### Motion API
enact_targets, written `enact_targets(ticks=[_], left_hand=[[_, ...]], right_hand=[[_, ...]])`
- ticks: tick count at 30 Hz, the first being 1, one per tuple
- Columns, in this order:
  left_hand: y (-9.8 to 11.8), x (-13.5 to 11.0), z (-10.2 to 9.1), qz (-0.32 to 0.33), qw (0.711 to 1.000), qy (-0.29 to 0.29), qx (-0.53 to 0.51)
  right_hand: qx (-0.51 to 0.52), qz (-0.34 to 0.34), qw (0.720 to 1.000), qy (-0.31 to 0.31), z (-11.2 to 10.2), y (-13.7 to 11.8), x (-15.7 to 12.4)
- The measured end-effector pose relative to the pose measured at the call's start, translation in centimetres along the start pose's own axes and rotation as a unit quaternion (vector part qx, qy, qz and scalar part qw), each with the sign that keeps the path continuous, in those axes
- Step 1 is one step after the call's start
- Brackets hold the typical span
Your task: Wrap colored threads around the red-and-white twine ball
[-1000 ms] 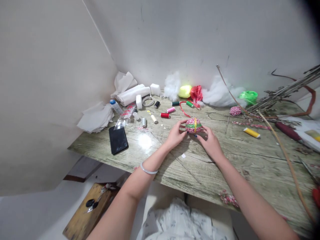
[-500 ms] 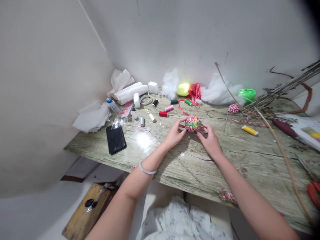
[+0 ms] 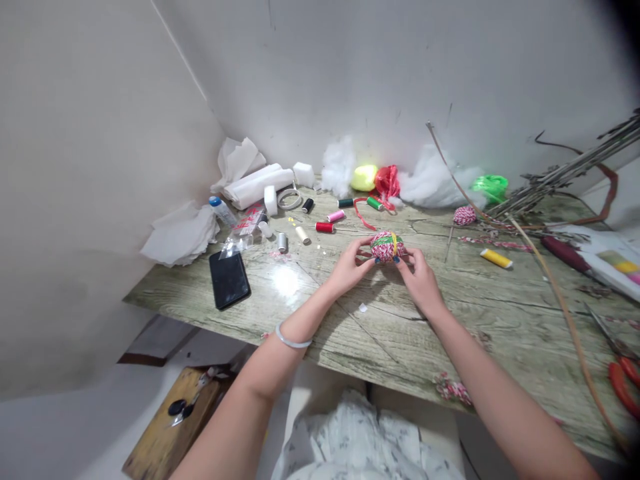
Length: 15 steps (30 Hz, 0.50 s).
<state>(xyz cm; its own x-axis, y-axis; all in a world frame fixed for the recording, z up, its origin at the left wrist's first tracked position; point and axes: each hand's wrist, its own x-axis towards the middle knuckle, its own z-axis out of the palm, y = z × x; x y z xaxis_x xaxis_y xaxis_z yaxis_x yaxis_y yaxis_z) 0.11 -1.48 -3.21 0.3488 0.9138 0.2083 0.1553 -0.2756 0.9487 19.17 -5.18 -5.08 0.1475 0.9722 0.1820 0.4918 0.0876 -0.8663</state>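
Observation:
Between my two hands is a round ball wrapped in red-and-white cord [image 3: 385,251], with a green band and a yellow strip around it. My left hand [image 3: 353,267] grips its left side, thumb at the front and fingers curled behind. On the right side, my right hand [image 3: 420,277] holds it the same way, its thumb near the yellow strip. Behind the ball a loose red ribbon [image 3: 364,215] trails from a bundle of red ribbon [image 3: 387,181]. A red thread spool [image 3: 325,227] lies left of the ball.
Several thread spools, a black phone [image 3: 229,280] and white cloth [image 3: 180,233] lie leftward. White stuffing [image 3: 433,180] lines the wall. To the right are a yellow spool [image 3: 497,259], dry twigs [image 3: 555,170], a long cane strip [image 3: 565,303] and red-handled scissors [image 3: 620,380].
The ball has turned in my hands: its green band now sits higher and the yellow strip farther right. Both hands keep their hold. The view has shifted slightly.

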Motion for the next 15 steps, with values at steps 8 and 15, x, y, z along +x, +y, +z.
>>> enact_targets(ticks=[8, 15], left_hand=[[0.11, -0.06, -0.06, -0.001, 1.000, -0.001, 0.011], [0.17, -0.02, -0.07, -0.001, 1.000, -0.005, 0.010]], right_hand=[[-0.004, 0.007, 1.000, -0.030, -0.09, -0.52, 0.02], [-0.020, -0.003, 1.000, -0.006, 0.09, 0.07, 0.16]])
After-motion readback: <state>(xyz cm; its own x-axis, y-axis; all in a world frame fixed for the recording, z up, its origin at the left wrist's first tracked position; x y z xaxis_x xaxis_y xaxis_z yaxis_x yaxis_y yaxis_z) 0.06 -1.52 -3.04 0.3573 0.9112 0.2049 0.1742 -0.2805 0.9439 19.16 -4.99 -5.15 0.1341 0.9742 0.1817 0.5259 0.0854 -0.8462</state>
